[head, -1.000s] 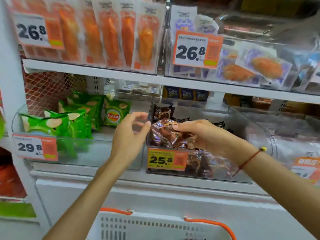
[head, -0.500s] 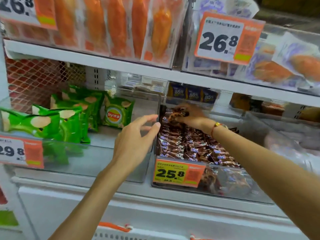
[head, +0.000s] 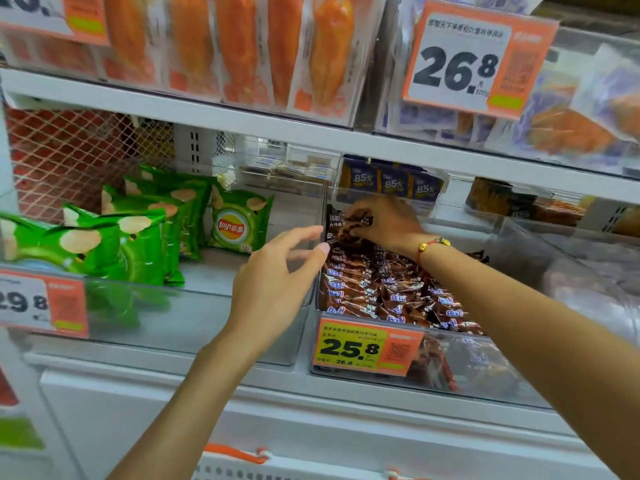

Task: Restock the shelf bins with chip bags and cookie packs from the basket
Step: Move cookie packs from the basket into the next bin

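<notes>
My right hand (head: 384,221) reaches deep into the clear cookie bin (head: 485,372) and pinches a brown cookie pack (head: 346,227) at the bin's back left corner. Several more brown cookie packs (head: 388,292) fill that bin in rows. My left hand (head: 277,282) hovers with relaxed, spread fingers by the wall between the two bins and holds nothing. Green chip bags (head: 138,237) stand in the clear bin (head: 194,327) on the left. The white basket (head: 249,469) with orange handles shows at the bottom edge.
A shelf board (head: 242,123) runs close above the bins, with orange snack packs (head: 242,46) and a 26.8 price tag (head: 474,60) above it. Price tags 25.8 (head: 363,348) and 29.8 (head: 38,303) hang on the bin fronts. Another clear bin (head: 588,271) stands at right.
My right hand carried the cookie pack from the bin's front to its back left corner. The view moved closer and up. My left hand stayed near the bin divider.
</notes>
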`<state>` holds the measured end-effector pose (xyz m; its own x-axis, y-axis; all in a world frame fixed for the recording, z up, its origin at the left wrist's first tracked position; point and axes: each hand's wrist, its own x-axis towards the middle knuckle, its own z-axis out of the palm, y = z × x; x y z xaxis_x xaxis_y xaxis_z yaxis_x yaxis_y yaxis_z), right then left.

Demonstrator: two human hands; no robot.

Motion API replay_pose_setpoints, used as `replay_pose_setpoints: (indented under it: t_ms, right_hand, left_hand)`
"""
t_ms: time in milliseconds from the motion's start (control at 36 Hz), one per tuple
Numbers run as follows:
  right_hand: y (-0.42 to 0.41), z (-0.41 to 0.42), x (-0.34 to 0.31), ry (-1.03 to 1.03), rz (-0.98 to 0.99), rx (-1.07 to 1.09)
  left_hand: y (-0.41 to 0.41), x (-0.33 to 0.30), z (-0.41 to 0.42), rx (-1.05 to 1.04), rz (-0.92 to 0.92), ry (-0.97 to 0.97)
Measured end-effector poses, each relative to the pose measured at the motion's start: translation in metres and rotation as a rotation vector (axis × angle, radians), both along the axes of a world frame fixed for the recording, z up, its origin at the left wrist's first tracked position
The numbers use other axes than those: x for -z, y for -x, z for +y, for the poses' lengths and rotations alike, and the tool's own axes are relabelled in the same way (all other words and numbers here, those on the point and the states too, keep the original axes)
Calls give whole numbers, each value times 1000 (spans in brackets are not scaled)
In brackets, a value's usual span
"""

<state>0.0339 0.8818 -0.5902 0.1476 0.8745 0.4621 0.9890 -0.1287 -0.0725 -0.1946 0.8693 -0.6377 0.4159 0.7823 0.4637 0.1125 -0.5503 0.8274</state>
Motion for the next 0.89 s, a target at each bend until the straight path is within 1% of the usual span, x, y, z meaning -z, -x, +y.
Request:
replay_pose_setpoints:
  t_ms: [194, 361, 417, 472, 583, 639, 694, 806, 889]
  right_hand:
    - [3, 3, 20, 33, 28, 65]
    - [1, -5, 15, 177, -18, 46]
    - [2, -13, 10, 223, 16, 34]
    - [6, -24, 4, 226, 59, 5]
    - [16, -58, 1, 172, 135, -61]
    - [23, -77, 3, 131, 121, -88]
    - [33, -102, 5, 61, 122, -123]
    - [62, -157, 11, -139, 190, -235]
    - [79, -191, 25, -187, 218, -283]
  left_hand:
    - [0, -2, -3, -49, 51, -11]
    - [-1, -3, -6, -91, 83, -20]
    - [0, -3, -8, -114, 92, -27]
    - [0, -4, -10, -137, 98, -30]
    - [-1, -4, -14, -165, 100, -41]
    - [-2, -4, -13, -165, 81, -41]
    - [-3, -4, -12, -161, 30, -47]
    - [0, -3, -18, -191, -119, -94]
    - [7, 0, -38, -221, -199, -160]
